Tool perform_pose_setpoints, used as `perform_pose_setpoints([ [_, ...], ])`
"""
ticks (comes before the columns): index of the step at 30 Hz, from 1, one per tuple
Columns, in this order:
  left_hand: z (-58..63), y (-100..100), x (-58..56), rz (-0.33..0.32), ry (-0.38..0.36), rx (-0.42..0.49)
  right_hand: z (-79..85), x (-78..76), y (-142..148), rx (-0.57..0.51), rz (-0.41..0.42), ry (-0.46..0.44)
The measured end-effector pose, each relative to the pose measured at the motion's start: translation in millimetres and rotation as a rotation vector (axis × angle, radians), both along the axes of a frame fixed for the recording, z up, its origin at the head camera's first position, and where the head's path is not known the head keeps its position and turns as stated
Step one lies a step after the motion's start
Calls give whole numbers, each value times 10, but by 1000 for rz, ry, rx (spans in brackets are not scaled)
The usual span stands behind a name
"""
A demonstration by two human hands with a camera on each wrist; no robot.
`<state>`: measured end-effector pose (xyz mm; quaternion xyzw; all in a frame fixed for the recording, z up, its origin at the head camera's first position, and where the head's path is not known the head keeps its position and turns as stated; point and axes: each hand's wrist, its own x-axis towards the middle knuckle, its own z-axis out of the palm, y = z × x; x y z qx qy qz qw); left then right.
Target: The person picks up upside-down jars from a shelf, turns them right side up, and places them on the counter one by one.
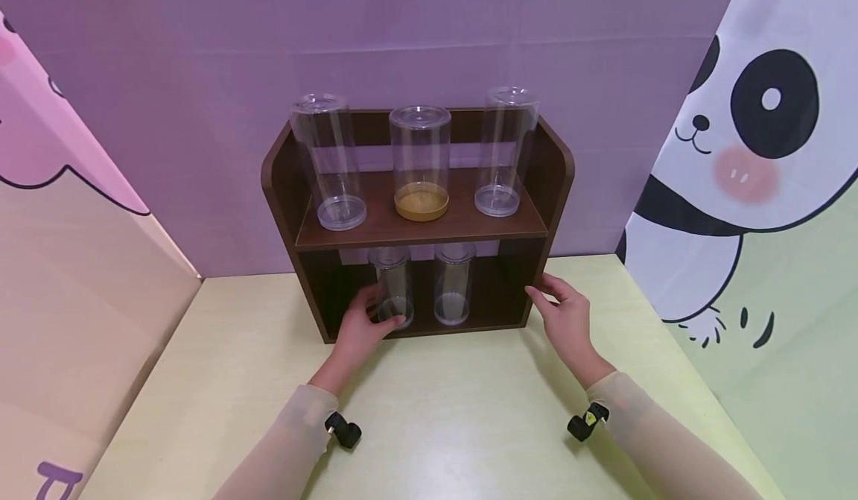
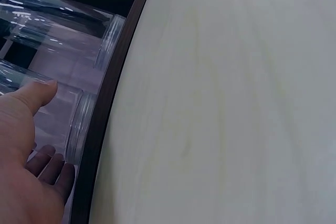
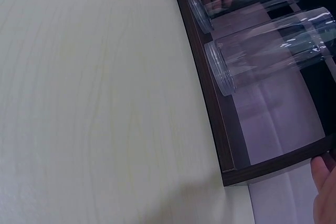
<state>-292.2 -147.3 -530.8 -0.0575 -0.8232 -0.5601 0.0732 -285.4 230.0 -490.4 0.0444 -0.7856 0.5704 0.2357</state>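
Note:
A dark brown two-tier shelf [image 1: 421, 236] stands on the table. On its lower tier, two clear cylindrical jars stand upright. My left hand [image 1: 360, 327] is at the left jar [image 1: 395, 280], thumb across its front and fingers curled at its left side. In the left wrist view the thumb [image 2: 43, 94] lies against that jar's clear wall. The right jar [image 1: 453, 291] is a little apart from it. At the shelf's right side panel, my right hand [image 1: 566, 321] touches the front edge with its thumb, other fingers outside the panel, partly hidden.
Three taller clear jars stand on the upper tier: one left [image 1: 331, 161], a middle one with a golden-brown bottom [image 1: 421, 202], one right [image 1: 506, 153]. Behind the shelf hangs a purple backdrop [image 1: 429, 23]. The pale wooden table [image 1: 442, 410] extends in front.

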Motion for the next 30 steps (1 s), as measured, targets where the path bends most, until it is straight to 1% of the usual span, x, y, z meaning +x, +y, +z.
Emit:
perform_pose_setpoints([
  [5,-4,-8,14,-1,4,-4,-2,5,5,-8,6,11],
  [9,9,-12,63,-22,-5,-8,-4,5,-3,-6,2,6],
  [13,57,-10,163,-61,-5,-9,40,35,-38,7,-12,-10],
  [19,118,-17,345,-106,-13,-51,248,209,-135,21,-5,-17],
  [21,137,-18,415,-124,-16,-57,281,237,-150,24,-1,-18],
  [23,156,-13,487,-141,-14,-60,241,202,-131,29,-7,-25],
  [26,183,-2,594,-175,-20,-54,123,102,-72,22,-9,-23],
  [30,180,-9,705,-227,-39,-44,18,15,-10,23,-7,-19],
])
